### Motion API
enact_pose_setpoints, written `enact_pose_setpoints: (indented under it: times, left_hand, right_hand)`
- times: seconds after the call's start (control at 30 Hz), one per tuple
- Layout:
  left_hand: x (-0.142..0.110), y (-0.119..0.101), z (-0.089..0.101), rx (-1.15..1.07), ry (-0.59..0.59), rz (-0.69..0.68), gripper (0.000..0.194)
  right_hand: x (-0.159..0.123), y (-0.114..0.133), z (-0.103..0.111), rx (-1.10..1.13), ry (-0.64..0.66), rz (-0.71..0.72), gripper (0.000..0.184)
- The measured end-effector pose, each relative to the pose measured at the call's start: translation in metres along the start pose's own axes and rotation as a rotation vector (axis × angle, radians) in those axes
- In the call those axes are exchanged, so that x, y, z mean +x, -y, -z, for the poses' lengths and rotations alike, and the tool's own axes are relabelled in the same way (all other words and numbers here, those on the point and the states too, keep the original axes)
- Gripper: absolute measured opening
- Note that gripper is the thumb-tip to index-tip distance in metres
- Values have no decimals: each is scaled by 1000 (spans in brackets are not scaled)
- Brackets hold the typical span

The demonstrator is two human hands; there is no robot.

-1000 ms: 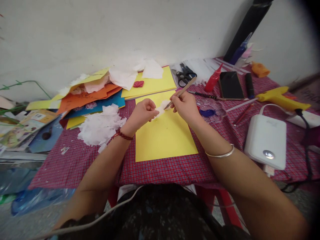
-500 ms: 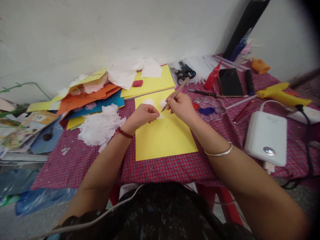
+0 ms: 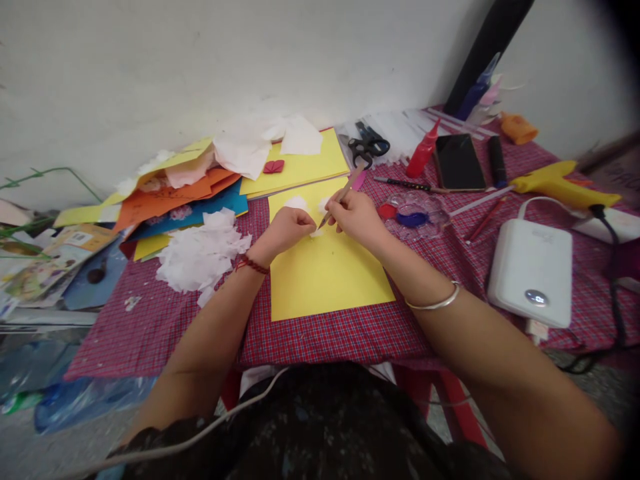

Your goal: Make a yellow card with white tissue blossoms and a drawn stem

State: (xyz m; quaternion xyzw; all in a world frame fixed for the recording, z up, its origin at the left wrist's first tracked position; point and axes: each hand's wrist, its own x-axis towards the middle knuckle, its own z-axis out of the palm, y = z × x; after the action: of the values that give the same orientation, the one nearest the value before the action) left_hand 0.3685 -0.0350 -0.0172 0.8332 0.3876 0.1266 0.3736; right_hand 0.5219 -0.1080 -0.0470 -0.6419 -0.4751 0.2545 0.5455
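Observation:
Over the upper part of a yellow sheet (image 3: 330, 280), my two hands are close together. In my right hand (image 3: 357, 217) is a pencil-like wooden stick (image 3: 345, 191), slanting down with its dark tip toward my left fingertips. My left hand (image 3: 290, 229) is pinched at a small white tissue paper piece (image 3: 317, 233) beside that tip; the fingers partly hide it. White fluffy tissue clumps (image 3: 296, 202) lie on the sheet's upper half, partly covered by my hands. Left of the sheet is a heap of torn white tissue paper (image 3: 203, 250).
Coloured papers (image 3: 175, 197) are piled at the back left. Black scissors (image 3: 369, 147), a red bottle (image 3: 423, 150), a paint palette (image 3: 415, 217) and a phone (image 3: 460, 162) lie to the right. Farther right are a yellow glue gun (image 3: 565, 185) and a white power bank (image 3: 531, 273).
The wooden stick's tip has moved slightly down and left, close to my left fingertips and the white piece. My right hand has shifted a little left with it.

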Motion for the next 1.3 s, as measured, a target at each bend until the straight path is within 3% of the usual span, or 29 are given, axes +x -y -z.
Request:
enact_pose_setpoints:
  times: [0.4,0.6,0.77,0.97,1.2,1.3]
  left_hand:
    - [1,6,-1,4,4,3,11]
    - [9,22,9,-95,-134,-51,16]
    - [8,36,15,-65,-108,0,13]
    - [5,37,9,-150,-69,74,16]
    - [8,41,6,-74,-54,8,18]
    - [9,42,5,-85,-70,13,18]
  right_hand:
    - [1,-13,-9,38,77,-27,11]
    - [1,-17,-11,53,97,-34,13]
    - [-2,-12,-12,57,104,-92,12]
    - [-2,-13,-16,138,114,-100,9]
    - [-4,-3,-16,184,120,-194,8]
    - [-2,1,-10,179,66,-211,7]
